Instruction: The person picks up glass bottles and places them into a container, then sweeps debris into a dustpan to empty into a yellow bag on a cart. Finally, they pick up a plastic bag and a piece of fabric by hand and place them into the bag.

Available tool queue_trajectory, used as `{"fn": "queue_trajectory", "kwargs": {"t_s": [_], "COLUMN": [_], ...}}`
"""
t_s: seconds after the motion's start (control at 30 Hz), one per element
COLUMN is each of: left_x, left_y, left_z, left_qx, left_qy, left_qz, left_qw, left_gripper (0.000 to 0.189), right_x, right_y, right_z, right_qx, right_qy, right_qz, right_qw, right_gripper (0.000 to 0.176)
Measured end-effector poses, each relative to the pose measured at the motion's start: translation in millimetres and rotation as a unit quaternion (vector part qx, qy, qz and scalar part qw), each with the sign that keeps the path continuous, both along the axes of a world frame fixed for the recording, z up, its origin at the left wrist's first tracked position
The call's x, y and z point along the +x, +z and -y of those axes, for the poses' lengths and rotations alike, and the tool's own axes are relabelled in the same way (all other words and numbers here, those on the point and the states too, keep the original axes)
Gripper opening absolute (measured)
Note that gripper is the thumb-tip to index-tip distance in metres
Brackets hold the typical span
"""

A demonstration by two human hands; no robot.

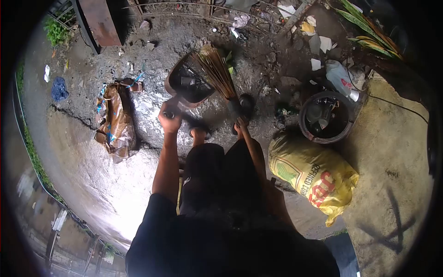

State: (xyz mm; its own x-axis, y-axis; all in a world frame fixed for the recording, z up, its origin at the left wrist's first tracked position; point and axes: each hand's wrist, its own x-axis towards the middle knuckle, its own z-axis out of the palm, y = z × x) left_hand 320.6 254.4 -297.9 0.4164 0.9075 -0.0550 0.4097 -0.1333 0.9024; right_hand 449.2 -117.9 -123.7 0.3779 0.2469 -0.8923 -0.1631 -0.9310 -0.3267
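My left hand (pixel 170 121) is closed round the handle of a dustpan (pixel 190 102), which is close to the wet, dirty ground ahead of my feet. Dark debris lies inside the pan. My right hand (pixel 241 122) grips a stick broom (pixel 218 74) near the bound end of its bristles. The bristles fan out toward the upper left, over the right edge of the dustpan. Part of my right forearm is hidden by my clothing and the angle.
Left of me lies a torn brown paper bag (pixel 119 117), with crumpled blue plastic (pixel 59 89) farther out. To the right are a full yellow sack (pixel 314 173) and a round dark tub (pixel 306 131) holding bottles. Litter and a white plastic bag (pixel 339 76) lie beyond.
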Motion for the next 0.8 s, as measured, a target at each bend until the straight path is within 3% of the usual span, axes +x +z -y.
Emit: {"fn": "queue_trajectory", "kwargs": {"t_s": [0.1,0.2,0.27,0.33,0.4,0.43,0.47,0.53,0.57,0.6,0.63,0.67,0.73,0.8], "left_x": [-9.6,-7.5,-3.0,-4.9,-4.2,-6.3,-8.4,-7.2,-0.2,2.4,-1.0,-5.8,-18.3,-8.8], "left_y": [-16.9,-25.3,-31.1,-31.3,-26.0,-25.5,-21.2,-10.2,-1.7,16.8,13.9,10.0,-14.4,-15.1], "left_z": [4.6,8.2,6.0,5.5,7.9,9.7,12.9,16.9,17.5,18.0,17.3,17.0,14.4,12.4], "left_qx": [-0.013,-0.051,-0.025,-0.060,-0.046,-0.037,-0.040,-0.030,0.018,-0.021,-0.021,-0.023,-0.041,-0.077], "left_qy": [0.006,0.003,-0.017,-0.033,-0.042,-0.048,-0.051,-0.037,-0.027,-0.018,-0.023,-0.028,-0.025,-0.029], "left_qz": [0.028,0.036,0.028,0.027,0.009,-0.009,-0.008,-0.010,0.026,-0.023,-0.002,0.018,0.004,0.005], "left_qw": [1.000,0.998,0.999,0.997,0.998,0.998,0.998,0.999,0.999,0.999,1.000,0.999,0.999,0.997], "left_gripper": [0.018,0.019,0.023,0.034,0.036,0.034,0.034,0.025,0.015,0.010,0.009,0.008,0.012,0.015], "right_x": [16.9,40.4,54.4,57.5,38.5,18.7,10.5,9.9,13.6,17.2,17.4,13.0,4.1,50.4], "right_y": [39.5,23.8,-30.7,-31.2,-55.6,-65.7,-50.8,-10.1,12.4,36.9,47.8,30.7,-16.2,-22.0], "right_z": [-6.6,-22.2,-22.6,-48.2,-27.4,-3.2,2.5,-7.8,-21.5,-38.8,-48.1,-35.3,4.4,-64.8], "right_qx": [-0.069,-0.121,-0.066,-0.058,0.087,0.143,0.141,0.029,0.032,-0.008,-0.048,-0.046,0.015,-0.030], "right_qy": [0.026,-0.065,-0.065,-0.126,0.040,0.000,-0.003,-0.132,-0.134,-0.056,0.022,0.019,0.022,-0.053], "right_qz": [0.002,-0.036,-0.014,0.012,0.088,0.129,0.131,-0.068,-0.064,-0.033,-0.002,-0.003,0.160,0.064], "right_qw": [0.997,0.990,0.996,0.990,0.992,0.981,0.981,0.988,0.988,0.998,0.999,0.999,0.987,0.996], "right_gripper": [0.036,0.037,0.037,0.037,0.037,0.038,0.038,0.037,0.037,0.038,0.038,0.038,0.040,0.042]}}
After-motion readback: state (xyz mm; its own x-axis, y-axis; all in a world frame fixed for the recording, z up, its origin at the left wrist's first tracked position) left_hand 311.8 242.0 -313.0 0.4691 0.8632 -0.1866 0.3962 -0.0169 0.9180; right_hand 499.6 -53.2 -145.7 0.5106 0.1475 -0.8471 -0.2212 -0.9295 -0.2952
